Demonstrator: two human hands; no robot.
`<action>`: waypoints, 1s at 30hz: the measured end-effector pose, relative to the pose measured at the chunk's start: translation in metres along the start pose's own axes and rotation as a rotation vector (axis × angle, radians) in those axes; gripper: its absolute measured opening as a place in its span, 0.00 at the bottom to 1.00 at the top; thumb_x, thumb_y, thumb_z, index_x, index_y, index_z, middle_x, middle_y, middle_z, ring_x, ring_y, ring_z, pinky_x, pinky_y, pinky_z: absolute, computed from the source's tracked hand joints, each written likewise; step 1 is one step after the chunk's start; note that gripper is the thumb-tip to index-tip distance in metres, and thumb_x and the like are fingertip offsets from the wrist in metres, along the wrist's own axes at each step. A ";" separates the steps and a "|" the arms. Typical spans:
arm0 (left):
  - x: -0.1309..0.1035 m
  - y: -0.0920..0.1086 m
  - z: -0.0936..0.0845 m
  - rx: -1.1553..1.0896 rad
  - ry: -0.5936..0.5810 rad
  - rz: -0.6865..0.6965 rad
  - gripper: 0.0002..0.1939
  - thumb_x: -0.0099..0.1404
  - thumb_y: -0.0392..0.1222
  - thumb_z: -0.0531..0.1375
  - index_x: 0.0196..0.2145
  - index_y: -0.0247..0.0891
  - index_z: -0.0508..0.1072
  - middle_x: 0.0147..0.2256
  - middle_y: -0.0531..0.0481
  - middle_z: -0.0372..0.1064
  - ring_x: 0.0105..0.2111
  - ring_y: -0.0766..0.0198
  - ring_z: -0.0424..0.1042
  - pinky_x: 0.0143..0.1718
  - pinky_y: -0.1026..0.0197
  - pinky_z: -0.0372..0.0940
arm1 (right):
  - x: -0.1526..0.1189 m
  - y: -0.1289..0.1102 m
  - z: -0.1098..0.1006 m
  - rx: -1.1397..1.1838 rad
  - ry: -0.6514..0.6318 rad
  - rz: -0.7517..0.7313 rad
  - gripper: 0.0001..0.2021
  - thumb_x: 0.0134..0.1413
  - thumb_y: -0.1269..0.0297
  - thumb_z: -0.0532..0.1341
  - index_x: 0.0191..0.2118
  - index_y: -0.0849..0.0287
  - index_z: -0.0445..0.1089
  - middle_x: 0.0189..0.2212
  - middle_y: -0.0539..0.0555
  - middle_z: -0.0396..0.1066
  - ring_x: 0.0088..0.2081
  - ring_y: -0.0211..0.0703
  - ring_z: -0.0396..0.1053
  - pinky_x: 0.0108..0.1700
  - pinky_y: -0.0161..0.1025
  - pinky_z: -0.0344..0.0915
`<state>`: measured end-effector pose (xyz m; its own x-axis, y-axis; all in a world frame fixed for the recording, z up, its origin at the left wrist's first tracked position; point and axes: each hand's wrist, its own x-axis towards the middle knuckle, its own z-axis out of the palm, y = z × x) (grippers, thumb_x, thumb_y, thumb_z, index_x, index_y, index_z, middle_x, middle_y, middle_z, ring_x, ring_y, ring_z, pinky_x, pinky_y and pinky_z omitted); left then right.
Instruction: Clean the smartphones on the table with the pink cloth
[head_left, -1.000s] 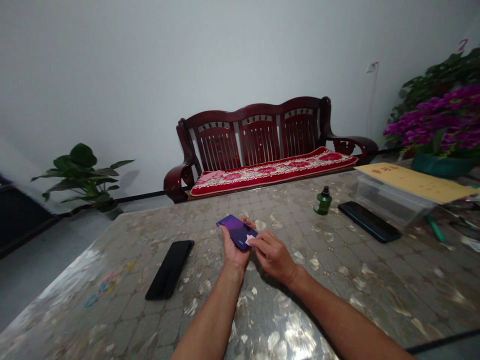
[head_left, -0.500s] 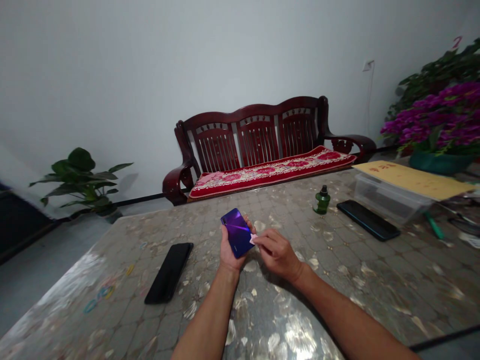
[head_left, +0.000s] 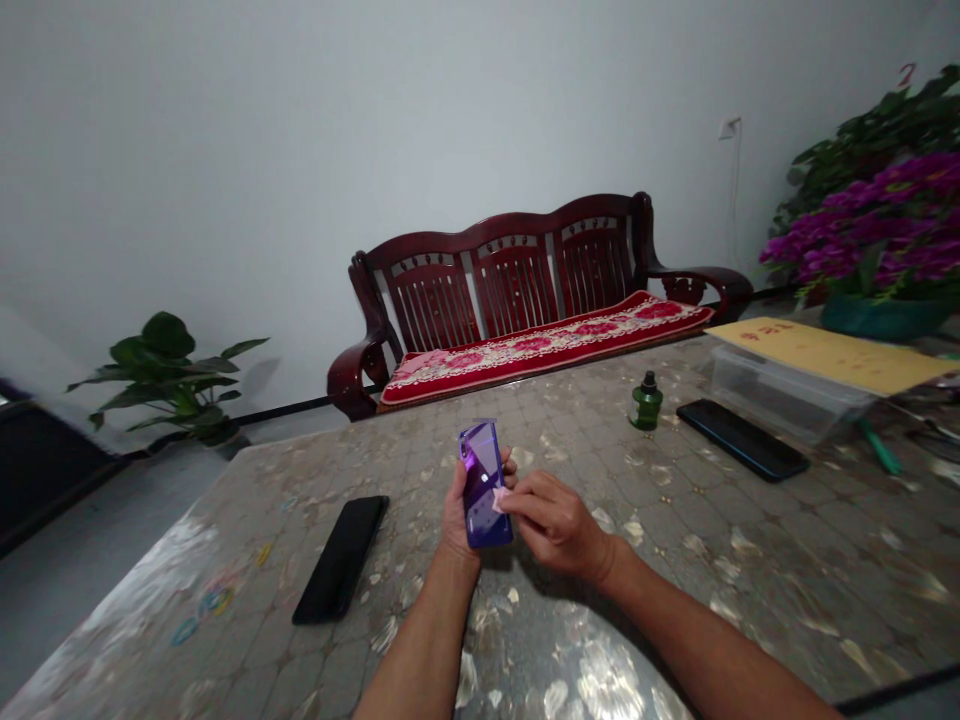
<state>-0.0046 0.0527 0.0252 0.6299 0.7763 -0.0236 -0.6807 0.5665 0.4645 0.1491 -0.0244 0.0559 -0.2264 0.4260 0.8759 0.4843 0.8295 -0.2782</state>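
Observation:
A purple smartphone (head_left: 482, 470) lies back up in my left hand (head_left: 454, 520), whose thumb and fingers wrap round its long edges. The camera bump sits at its far left corner, and light glints off the back. My right hand (head_left: 559, 522) pinches a small pale pink cloth or tissue (head_left: 500, 499) against the phone's right side. The tips of the right fingers are partly hidden behind the hand. Left of my forearm a black phone (head_left: 341, 560) rests on the table.
The patterned table (head_left: 592, 640) also holds a green bottle (head_left: 646, 402), a dark phone (head_left: 741, 440), a clear plastic box (head_left: 784, 392) under a yellow envelope (head_left: 832, 355), and several coloured rings (head_left: 217, 600) at left. Behind stands a wooden bench (head_left: 517, 285).
The purple phone has tilted and turned more upright in my left hand, so its back now reflects light. My right hand, with the pink piece, has moved slightly nearer me.

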 end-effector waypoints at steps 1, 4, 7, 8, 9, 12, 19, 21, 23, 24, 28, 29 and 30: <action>0.000 -0.002 -0.001 0.013 -0.002 -0.003 0.26 0.66 0.56 0.63 0.48 0.28 0.76 0.39 0.41 0.76 0.37 0.59 0.77 0.41 0.61 0.72 | 0.001 0.000 0.000 -0.015 0.008 0.009 0.17 0.59 0.79 0.56 0.49 0.56 0.72 0.37 0.56 0.73 0.40 0.43 0.71 0.43 0.40 0.71; -0.001 -0.007 -0.002 0.017 0.007 -0.012 0.23 0.68 0.55 0.61 0.46 0.29 0.77 0.39 0.42 0.77 0.38 0.60 0.77 0.45 0.60 0.71 | 0.005 -0.002 -0.001 -0.064 0.031 0.036 0.16 0.60 0.78 0.56 0.50 0.56 0.72 0.37 0.56 0.73 0.39 0.44 0.71 0.43 0.41 0.71; 0.000 -0.011 0.000 0.014 0.016 -0.034 0.22 0.68 0.54 0.62 0.44 0.29 0.78 0.37 0.42 0.77 0.36 0.61 0.77 0.46 0.61 0.71 | 0.006 -0.004 -0.002 -0.061 0.034 0.004 0.18 0.60 0.78 0.56 0.52 0.56 0.71 0.37 0.56 0.73 0.40 0.45 0.71 0.42 0.42 0.71; 0.000 -0.012 0.000 0.015 0.016 -0.037 0.22 0.67 0.53 0.62 0.44 0.29 0.78 0.36 0.43 0.77 0.35 0.61 0.77 0.45 0.61 0.71 | 0.005 -0.004 -0.003 -0.047 0.025 -0.020 0.19 0.59 0.78 0.56 0.53 0.56 0.70 0.38 0.56 0.73 0.40 0.45 0.71 0.42 0.42 0.72; 0.000 -0.014 0.000 0.016 0.015 -0.041 0.22 0.67 0.54 0.62 0.44 0.29 0.78 0.36 0.43 0.77 0.35 0.60 0.77 0.44 0.61 0.71 | 0.005 -0.005 -0.004 -0.034 0.014 -0.045 0.20 0.59 0.78 0.56 0.54 0.55 0.69 0.38 0.56 0.74 0.41 0.45 0.71 0.43 0.42 0.72; -0.001 -0.016 -0.005 0.003 0.003 -0.053 0.21 0.67 0.53 0.62 0.44 0.30 0.78 0.36 0.44 0.77 0.35 0.61 0.77 0.42 0.62 0.72 | 0.005 -0.004 -0.006 -0.035 -0.006 -0.092 0.22 0.58 0.79 0.56 0.56 0.55 0.68 0.40 0.56 0.75 0.41 0.45 0.71 0.43 0.42 0.72; -0.003 -0.018 -0.019 0.000 -0.028 -0.067 0.20 0.71 0.50 0.58 0.49 0.31 0.77 0.38 0.46 0.78 0.33 0.63 0.78 0.38 0.66 0.72 | 0.006 -0.003 -0.007 -0.074 0.032 -0.083 0.21 0.58 0.78 0.56 0.55 0.57 0.68 0.40 0.58 0.75 0.40 0.45 0.71 0.42 0.42 0.71; -0.003 -0.018 -0.020 0.024 0.006 -0.055 0.19 0.69 0.48 0.59 0.50 0.31 0.77 0.38 0.45 0.78 0.36 0.61 0.78 0.43 0.64 0.71 | 0.005 -0.003 -0.008 -0.068 0.018 -0.100 0.21 0.58 0.78 0.56 0.55 0.56 0.68 0.40 0.57 0.75 0.40 0.45 0.71 0.41 0.41 0.71; -0.003 -0.017 -0.017 0.044 0.037 -0.052 0.20 0.66 0.45 0.61 0.51 0.31 0.76 0.38 0.45 0.78 0.36 0.61 0.78 0.45 0.62 0.71 | 0.005 -0.003 -0.008 -0.082 0.014 -0.080 0.21 0.57 0.79 0.56 0.55 0.56 0.68 0.41 0.58 0.75 0.41 0.45 0.71 0.42 0.42 0.71; -0.003 -0.017 -0.014 0.052 0.050 -0.048 0.20 0.65 0.44 0.62 0.51 0.31 0.76 0.38 0.44 0.78 0.37 0.60 0.78 0.46 0.61 0.70 | 0.004 -0.001 -0.008 -0.095 0.018 -0.060 0.21 0.58 0.79 0.56 0.54 0.56 0.69 0.41 0.58 0.75 0.41 0.46 0.71 0.42 0.42 0.71; -0.003 -0.017 0.001 0.075 0.064 -0.032 0.21 0.61 0.43 0.65 0.50 0.30 0.76 0.42 0.42 0.78 0.43 0.54 0.78 0.53 0.55 0.68 | 0.000 0.006 -0.009 -0.151 0.031 -0.017 0.20 0.58 0.78 0.55 0.52 0.54 0.71 0.36 0.56 0.73 0.38 0.45 0.71 0.39 0.41 0.70; -0.003 -0.018 0.005 0.078 0.062 -0.034 0.21 0.60 0.43 0.65 0.50 0.30 0.76 0.42 0.41 0.78 0.44 0.53 0.78 0.54 0.53 0.68 | -0.001 0.008 -0.010 -0.161 0.027 -0.013 0.20 0.58 0.78 0.55 0.52 0.54 0.71 0.36 0.55 0.73 0.38 0.45 0.71 0.39 0.41 0.70; -0.002 -0.019 0.007 0.078 0.062 -0.039 0.21 0.60 0.43 0.66 0.49 0.30 0.76 0.43 0.40 0.78 0.45 0.51 0.78 0.55 0.52 0.68 | -0.002 0.010 -0.010 -0.172 0.020 -0.009 0.19 0.58 0.78 0.55 0.52 0.54 0.71 0.36 0.55 0.73 0.38 0.45 0.71 0.40 0.41 0.70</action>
<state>0.0095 0.0384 0.0231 0.6293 0.7712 -0.0967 -0.6236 0.5752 0.5293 0.1630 -0.0209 0.0553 -0.2150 0.4104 0.8862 0.6203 0.7583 -0.2006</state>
